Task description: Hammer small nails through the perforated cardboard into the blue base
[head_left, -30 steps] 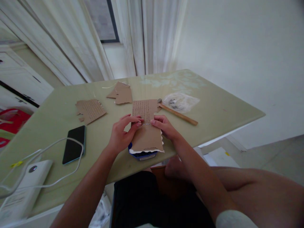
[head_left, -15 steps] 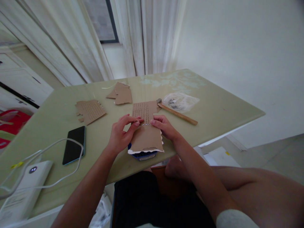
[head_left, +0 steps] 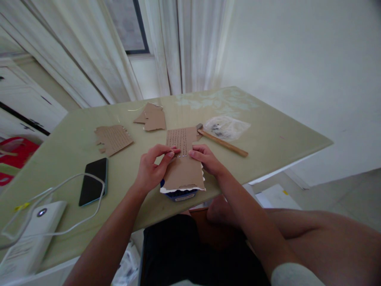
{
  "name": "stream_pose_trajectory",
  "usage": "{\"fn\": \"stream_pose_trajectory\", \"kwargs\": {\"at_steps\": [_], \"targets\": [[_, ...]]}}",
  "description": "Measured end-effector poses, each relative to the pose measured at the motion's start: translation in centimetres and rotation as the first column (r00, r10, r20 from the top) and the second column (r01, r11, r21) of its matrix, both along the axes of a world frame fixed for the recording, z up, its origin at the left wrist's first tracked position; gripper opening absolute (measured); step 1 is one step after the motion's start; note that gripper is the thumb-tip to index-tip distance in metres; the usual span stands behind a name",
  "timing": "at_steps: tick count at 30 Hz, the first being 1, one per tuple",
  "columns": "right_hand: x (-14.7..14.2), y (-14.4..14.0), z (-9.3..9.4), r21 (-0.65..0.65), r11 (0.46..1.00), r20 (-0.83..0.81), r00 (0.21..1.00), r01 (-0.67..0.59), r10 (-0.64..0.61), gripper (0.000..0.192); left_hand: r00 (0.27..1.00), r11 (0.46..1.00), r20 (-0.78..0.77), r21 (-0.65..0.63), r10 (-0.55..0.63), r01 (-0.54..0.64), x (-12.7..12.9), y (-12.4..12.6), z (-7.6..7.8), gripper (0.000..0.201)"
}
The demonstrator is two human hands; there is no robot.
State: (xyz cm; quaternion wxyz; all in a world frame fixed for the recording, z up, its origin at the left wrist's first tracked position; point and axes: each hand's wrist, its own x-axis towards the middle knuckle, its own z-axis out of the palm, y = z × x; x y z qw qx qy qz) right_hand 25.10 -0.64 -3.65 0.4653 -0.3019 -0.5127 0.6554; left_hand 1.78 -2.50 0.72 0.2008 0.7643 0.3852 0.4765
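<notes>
Pale-green table (head_left: 268,139) | white curtains (head_left: 190,43) | hands (head_left: 178,163) pinching cardboard sheet (head_left: 184,171)

Matt brown cardboard (head_left: 183,171); glossy table (head_left: 268,139); wooden hammer handle (head_left: 226,144).

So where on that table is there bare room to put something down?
The far right corner of the table, past the plastic bag and hammer, is bare. So is the strip between the phone and left hand. The middle is crowded with cardboard pieces.

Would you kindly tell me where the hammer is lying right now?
The hammer lies on the table, right of the perforated cardboard sheet, just beyond the right hand and beside the clear plastic bag.
</notes>
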Motion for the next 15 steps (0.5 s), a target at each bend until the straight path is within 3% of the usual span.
{"fn": "stream_pose_trajectory", "kwargs": {"at_steps": [9, 15], "targets": [[0.08, -0.05, 0.1, -0.003, 1.0, 0.03, 0.999, -0.016, 0.016, 0.047, 1.0, 0.999, -0.004, -0.046, -0.005, 0.005, -0.18, 0.03, 0.32, 0.015], [-0.23, 0.05, 0.05, 0.043, 0.999, 0.038, 0.999, -0.022, 0.02, 0.044, 0.991, 0.99, 0.132, -0.13, -0.039, 0.056, 0.32, -0.5, 0.5, 0.017]]}}
